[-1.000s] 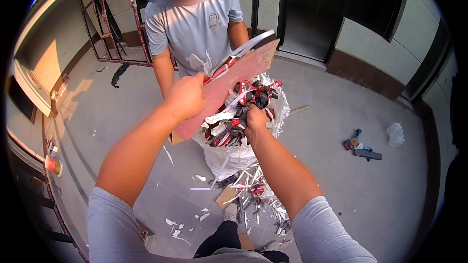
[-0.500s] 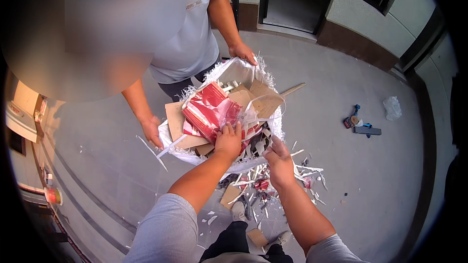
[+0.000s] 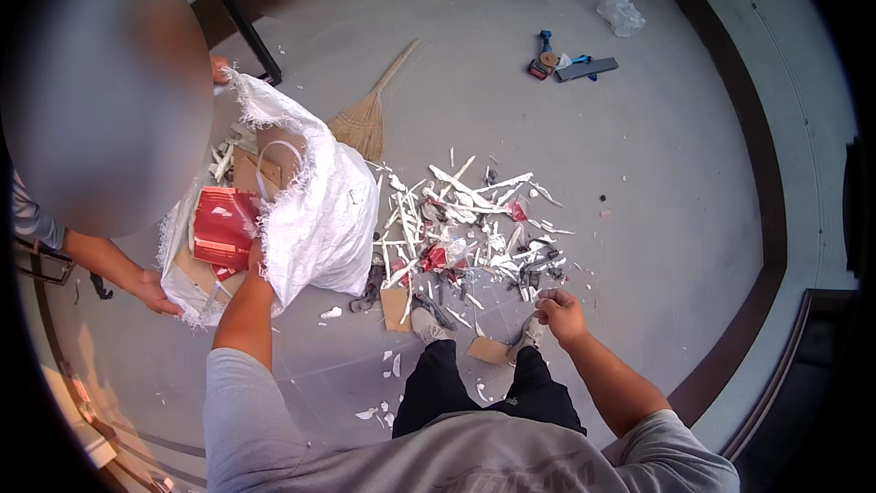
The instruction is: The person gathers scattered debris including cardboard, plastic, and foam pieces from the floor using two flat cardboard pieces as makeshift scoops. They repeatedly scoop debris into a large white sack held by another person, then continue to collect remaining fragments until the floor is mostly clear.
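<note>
A white woven sack [image 3: 315, 210] stands open on the floor, stuffed with a red carton [image 3: 222, 226] and cardboard pieces. My left hand [image 3: 256, 258] grips the sack's near rim beside the red carton, its fingers partly hidden by the frayed edge. Another person on the left holds the same rim with one hand [image 3: 155, 293] low and the other hand [image 3: 219, 68] at the far edge. My right hand [image 3: 558, 309] is a closed fist with nothing seen in it, hovering just right of my feet at the near edge of a pile of white and red scraps [image 3: 465, 228].
A straw broom [image 3: 365, 119] lies behind the sack. Small blue and grey tools [image 3: 570, 64] and a crumpled plastic bag [image 3: 620, 14] lie farther off. Cardboard bits [image 3: 395, 306] sit by my shoes [image 3: 427, 324]. A dark raised kerb [image 3: 762, 246] curves along the right.
The sack has come down to the floor on my left. My right hand has left the sack and drawn back to the right as a fist. My view now tilts down at the scraps.
</note>
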A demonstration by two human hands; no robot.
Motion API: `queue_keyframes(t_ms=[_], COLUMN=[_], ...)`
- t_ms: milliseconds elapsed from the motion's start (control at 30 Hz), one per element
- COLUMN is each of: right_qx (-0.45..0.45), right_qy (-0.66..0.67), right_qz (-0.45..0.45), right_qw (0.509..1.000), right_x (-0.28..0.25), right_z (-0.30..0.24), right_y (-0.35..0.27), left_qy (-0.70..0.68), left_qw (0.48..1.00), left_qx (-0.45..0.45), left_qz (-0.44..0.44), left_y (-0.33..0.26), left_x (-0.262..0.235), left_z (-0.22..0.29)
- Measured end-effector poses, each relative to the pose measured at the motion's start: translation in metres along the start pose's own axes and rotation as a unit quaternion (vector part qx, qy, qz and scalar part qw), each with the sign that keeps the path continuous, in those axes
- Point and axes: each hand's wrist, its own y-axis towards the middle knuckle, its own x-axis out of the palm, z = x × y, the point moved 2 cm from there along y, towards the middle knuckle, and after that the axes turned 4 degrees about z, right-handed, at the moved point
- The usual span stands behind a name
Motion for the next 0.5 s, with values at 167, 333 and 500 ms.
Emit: queue_keyframes(t_ms=[167,333,500], right_qx=[0.120,0.170,0.225], right_qy=[-0.071,-0.242,-0.160], right_qz=[0.036,0.034,0.060], right_qw=[0.990,0.955,0.959], right_x=[-0.091,-0.169,-0.206], right_z=[0.119,0.191,0.255], right_y=[-0.002,0.021,0.164], left_qy=[0.096,0.061,-0.068], left_qw=[0.991,0.823,0.860], left_qx=[0.091,0.140,0.343], left_qz=[0.035,0.548,0.372], left_y=[-0.063,-0.189,-0.249], left_x=[-0.108,-0.160,0.069], left_z=[0.186,0.305,0.334])
